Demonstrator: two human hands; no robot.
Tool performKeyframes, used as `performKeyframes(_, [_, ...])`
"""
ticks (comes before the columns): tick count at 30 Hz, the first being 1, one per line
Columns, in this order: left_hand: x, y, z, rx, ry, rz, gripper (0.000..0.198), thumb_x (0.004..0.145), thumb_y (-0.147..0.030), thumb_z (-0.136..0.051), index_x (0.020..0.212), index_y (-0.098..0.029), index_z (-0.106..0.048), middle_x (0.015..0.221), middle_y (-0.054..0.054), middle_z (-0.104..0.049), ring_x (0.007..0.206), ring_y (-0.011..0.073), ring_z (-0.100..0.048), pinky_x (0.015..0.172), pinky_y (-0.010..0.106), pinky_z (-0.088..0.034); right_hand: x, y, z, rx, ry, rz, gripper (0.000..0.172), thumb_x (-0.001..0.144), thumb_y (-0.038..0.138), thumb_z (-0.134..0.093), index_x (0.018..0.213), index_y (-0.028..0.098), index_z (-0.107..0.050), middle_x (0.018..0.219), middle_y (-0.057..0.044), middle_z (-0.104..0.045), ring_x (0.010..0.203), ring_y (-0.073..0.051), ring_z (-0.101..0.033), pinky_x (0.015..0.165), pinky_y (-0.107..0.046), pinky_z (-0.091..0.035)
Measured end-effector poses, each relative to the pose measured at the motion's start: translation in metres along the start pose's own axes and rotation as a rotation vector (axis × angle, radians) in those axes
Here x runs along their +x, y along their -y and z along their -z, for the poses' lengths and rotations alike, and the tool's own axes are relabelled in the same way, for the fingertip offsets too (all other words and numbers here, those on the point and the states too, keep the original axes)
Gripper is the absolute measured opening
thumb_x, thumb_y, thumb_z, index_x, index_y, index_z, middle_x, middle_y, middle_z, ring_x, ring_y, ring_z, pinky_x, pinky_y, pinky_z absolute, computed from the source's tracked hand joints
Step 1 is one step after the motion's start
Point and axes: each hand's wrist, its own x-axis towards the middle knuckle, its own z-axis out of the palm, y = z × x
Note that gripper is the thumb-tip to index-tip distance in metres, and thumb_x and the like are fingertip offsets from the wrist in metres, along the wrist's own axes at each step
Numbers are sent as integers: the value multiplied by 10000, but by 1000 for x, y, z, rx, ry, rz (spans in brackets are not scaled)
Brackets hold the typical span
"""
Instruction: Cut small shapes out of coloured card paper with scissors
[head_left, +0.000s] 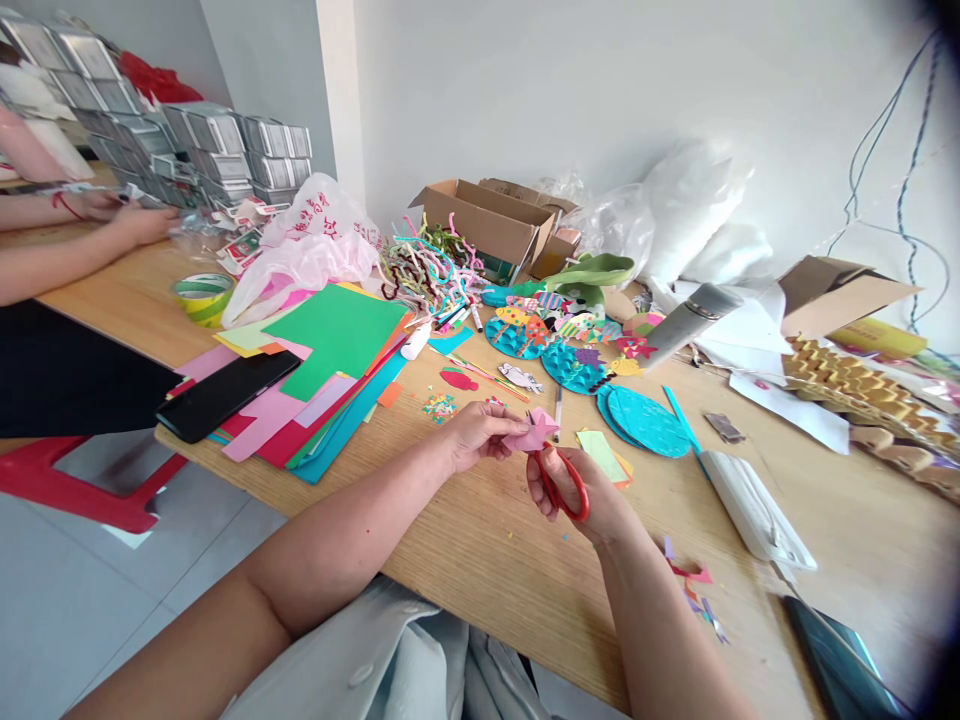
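Note:
Between finger and thumb, my left hand (480, 434) pinches a small piece of pink paper (534, 430), partly cut and showing pointed edges. My right hand (589, 492) grips red-handled scissors (576, 486), whose blades meet the pink paper. Just beyond the hands lie a white paper fish (520, 377), a dark pink paper fish (458, 379) and a pen (558, 405). Tiny paper bits (439, 407) form a small pile left of them. Pale green paper slips (602, 456) rest to the right of the scissors.
Coloured paper sheets (341, 335) with a black phone (229, 395) are at left. Farther back are pipe cleaners (431, 265), blue discs (649, 420), a cardboard box (487, 222) and a thermos (694, 318). A power strip (757, 510) lies right. Another person's hands (139, 222) work at far left.

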Motion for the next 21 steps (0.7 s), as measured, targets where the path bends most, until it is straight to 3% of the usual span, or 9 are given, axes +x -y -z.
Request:
performKeyframes(13, [-2, -1, -1, 16, 6, 20, 229, 533, -285, -763, 634, -149, -610, 629, -13, -549, 523, 56, -438, 485, 203, -301, -1, 1, 0, -44, 4, -6, 447, 783, 608, -517, 646, 184, -543, 488, 24, -568, 358, -86, -499, 345, -189, -403])
performKeyframes(21, [1, 2, 1, 11, -17, 25, 194, 558, -273, -749, 639, -157, -616, 592, -15, -542, 519, 65, -448, 496, 208, -316, -3, 4, 0, -62, -1, -6, 443, 768, 606, -535, 633, 184, -541, 481, 23, -563, 354, -88, -497, 345, -191, -404])
